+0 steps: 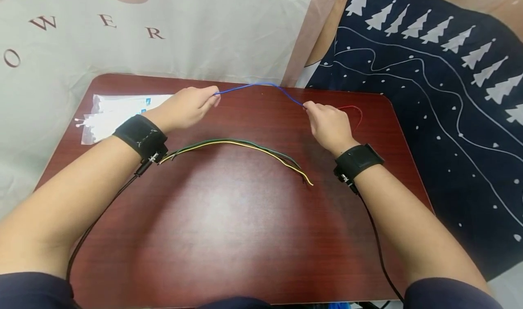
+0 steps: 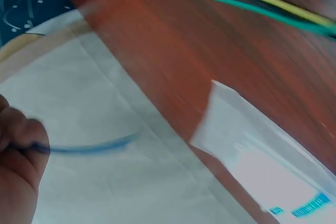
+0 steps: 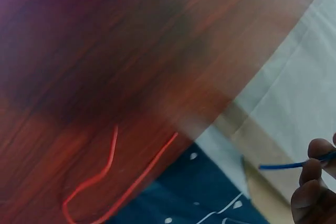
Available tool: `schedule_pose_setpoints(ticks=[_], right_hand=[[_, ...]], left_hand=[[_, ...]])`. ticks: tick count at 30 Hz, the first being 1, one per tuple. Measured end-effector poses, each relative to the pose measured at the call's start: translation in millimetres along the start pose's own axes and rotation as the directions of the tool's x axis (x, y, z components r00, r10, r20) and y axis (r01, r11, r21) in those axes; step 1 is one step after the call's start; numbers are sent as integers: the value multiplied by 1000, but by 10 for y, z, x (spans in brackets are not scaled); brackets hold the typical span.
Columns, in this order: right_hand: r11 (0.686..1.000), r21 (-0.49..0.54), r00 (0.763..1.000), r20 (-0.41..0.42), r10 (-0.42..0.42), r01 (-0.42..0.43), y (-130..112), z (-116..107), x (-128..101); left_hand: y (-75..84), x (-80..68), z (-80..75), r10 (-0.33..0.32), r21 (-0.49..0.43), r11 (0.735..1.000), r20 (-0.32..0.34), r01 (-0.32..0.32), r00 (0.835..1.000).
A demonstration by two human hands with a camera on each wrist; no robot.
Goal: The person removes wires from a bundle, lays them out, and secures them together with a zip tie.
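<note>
A blue wire [image 1: 261, 87] is pinched at one end by the left hand [image 1: 189, 107] and at the other by the right hand [image 1: 327, 125], and is held arched above the far edge of the wooden table [image 1: 229, 218]. A clear plastic bag [image 1: 118, 113] holding white cable ties is seen at the far left corner. A bundle of yellow, green and black wires [image 1: 241, 147] lies between the wrists; a red wire [image 1: 353, 113] lies beside the right hand.

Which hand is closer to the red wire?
Right. The right hand pinches the blue wire just beside the red wire; the left hand holds the blue wire's other end, far across the table.
</note>
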State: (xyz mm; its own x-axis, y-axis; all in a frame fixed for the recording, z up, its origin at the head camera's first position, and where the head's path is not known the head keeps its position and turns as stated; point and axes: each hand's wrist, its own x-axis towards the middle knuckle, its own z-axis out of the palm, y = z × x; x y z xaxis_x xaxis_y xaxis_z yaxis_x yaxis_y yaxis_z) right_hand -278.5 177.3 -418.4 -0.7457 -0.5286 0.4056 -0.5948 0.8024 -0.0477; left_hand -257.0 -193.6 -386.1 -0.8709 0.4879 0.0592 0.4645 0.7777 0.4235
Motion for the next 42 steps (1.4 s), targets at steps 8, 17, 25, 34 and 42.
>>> schedule_pose_setpoints(ticks=[8, 17, 25, 34, 42], right_hand=[[1000, 12, 993, 114, 9, -10, 115, 34, -123], [998, 66, 987, 161, -10, -1, 112, 52, -178], [996, 91, 982, 187, -1, -17, 105, 63, -231], [981, 180, 963, 268, 17, -68, 90, 93, -315], [975, 202, 923, 386, 5, -89, 109, 123, -336]], left_hand=[[-202, -170, 7, -128, 23, 992, 66, 127, 990], [-378, -295, 56, -183, -88, 978, 68, 189, 981], [-529, -395, 95, -186, -45, 981, 63, 189, 980], [-606, -484, 118, -200, -134, 965, 173, 224, 965], [-774, -593, 54, -230, -73, 967, 179, 245, 957]])
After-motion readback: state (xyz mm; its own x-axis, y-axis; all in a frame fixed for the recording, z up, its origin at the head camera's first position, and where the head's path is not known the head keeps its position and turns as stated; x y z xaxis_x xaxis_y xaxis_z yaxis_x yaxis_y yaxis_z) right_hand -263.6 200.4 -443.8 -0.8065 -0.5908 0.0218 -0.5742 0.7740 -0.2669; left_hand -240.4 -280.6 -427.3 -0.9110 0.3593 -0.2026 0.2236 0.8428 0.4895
